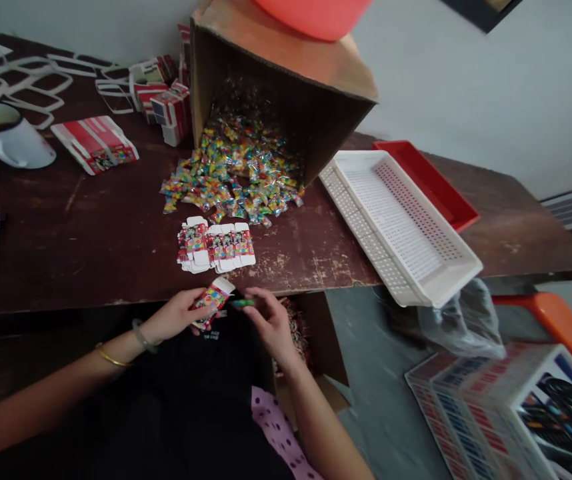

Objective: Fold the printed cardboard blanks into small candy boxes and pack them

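My left hand is closed around a small printed candy box, whose white end flap stands up. Just right of the box, my right hand pinches a small green wrapped candy between thumb and fingers. Both hands are at the table's front edge, over my lap. Beyond them on the table lie stacks of flat small candy boxes with white flaps. Behind those, a heap of colourful wrapped candies spills from a cardboard box lying on its side.
A white perforated basket overlaps a red tray on the right. Left stand a white mug and red-white cartons. Below the table edge is an open carton. Plastic crates sit at lower right.
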Motion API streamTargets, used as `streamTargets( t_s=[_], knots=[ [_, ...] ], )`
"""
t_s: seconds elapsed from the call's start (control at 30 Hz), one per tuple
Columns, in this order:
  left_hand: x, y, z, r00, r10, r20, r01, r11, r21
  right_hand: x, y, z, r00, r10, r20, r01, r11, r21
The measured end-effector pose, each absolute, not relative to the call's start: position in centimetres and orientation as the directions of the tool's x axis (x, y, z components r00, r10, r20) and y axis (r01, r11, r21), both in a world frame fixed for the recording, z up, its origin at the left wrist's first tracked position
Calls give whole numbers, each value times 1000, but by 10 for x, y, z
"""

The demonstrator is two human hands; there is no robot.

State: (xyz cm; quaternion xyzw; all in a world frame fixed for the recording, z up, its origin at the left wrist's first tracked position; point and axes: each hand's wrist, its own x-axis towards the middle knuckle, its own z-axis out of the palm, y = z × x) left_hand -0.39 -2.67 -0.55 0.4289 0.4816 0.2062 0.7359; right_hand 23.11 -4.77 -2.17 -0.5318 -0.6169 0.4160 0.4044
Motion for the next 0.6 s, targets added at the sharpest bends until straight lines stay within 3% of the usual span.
streamTargets(
  t_s=[0.07,0.13,0.33,0.4,0.5,0.53,0.6],
  knots=[
    [3,-29,-9,497,719,-486,158,476,865,217,-36,-4,-128,992,6,224,35,-974],
    [6,-33,-10,526,715,-460,166,444,880,212,-21,9,-125,992,15,239,44,-970],
    [6,-37,-2,478,758,-444,48,482,875,202,-17,16,-382,911,156,400,316,-860],
    [7,-37,-1,427,785,-449,-24,507,862,195,-25,9,-342,920,189,399,324,-858],
    [6,-34,-2,390,759,-521,-104,598,794,188,-31,-9,-102,994,39,188,58,-980],
    [6,-33,-2,394,741,-545,-107,625,773,186,-31,-15,-91,993,-79,66,-73,-995],
    [3,-30,-3,408,715,-568,-76,647,759,183,-30,-23,-238,930,-281,-123,-316,-941]
  ],
)
